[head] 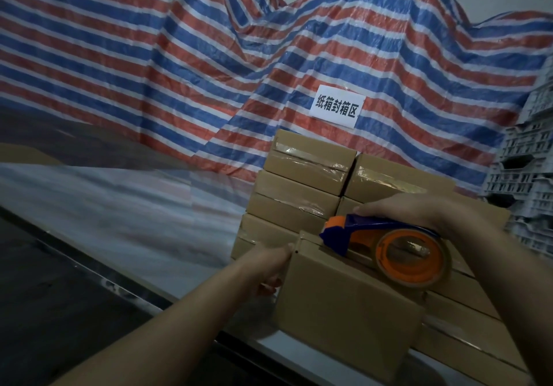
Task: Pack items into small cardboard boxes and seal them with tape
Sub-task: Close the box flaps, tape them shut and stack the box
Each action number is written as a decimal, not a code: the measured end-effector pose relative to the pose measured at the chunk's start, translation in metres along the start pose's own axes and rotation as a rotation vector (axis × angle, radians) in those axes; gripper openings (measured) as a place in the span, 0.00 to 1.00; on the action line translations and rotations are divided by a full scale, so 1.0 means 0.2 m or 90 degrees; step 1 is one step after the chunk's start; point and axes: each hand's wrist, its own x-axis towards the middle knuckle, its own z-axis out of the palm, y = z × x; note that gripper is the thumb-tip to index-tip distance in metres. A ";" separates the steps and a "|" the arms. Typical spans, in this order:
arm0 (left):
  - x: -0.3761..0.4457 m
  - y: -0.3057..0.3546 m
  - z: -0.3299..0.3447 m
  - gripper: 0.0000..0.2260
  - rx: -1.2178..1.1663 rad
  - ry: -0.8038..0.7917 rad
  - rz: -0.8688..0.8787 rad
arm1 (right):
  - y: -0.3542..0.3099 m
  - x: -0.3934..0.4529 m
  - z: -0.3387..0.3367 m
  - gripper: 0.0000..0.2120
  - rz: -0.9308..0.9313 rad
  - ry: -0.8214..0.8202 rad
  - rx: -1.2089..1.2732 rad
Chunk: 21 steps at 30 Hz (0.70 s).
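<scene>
Two hands: both on the job, as I read it.
Box: my landmark; closed, standing on the table at its near edge.
Left hand: against the box's left end, fingers curled round that corner to steady it.
Right hand: above the box's far top edge, fingers wrapped over the dispenser.
Dispenser: blue and orange, nose resting on the box's top near its left end, roll toward the right.
Stack: taped boxes directly behind and right of the box, touching or nearly so.
Sign: white paper on the striped tarp, above and behind the box.
Step, my judgement: starting a tape run along the top seam.
Risk 1: tape skews off the seam if the left hand lets the box turn.
Risk 2: box slides off the near edge under a hard pull.
Risk 3: strip snags the stack, which crowds the box.
Hidden: top seam and flaps, under the dispenser; any tape already laid.
Unclear: contents, and the left fingertips behind the box's end.
Cut off: stack's right side, by the frame.
</scene>
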 end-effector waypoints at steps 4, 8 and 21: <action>0.00 0.00 -0.01 0.11 0.108 0.068 0.091 | 0.00 0.01 0.00 0.17 -0.008 0.014 0.004; 0.04 0.19 0.02 0.16 0.059 0.103 0.168 | 0.00 0.01 0.00 0.18 -0.004 0.009 -0.008; 0.05 0.16 0.06 0.15 0.060 -0.059 0.008 | -0.01 0.06 -0.01 0.17 -0.032 -0.010 -0.067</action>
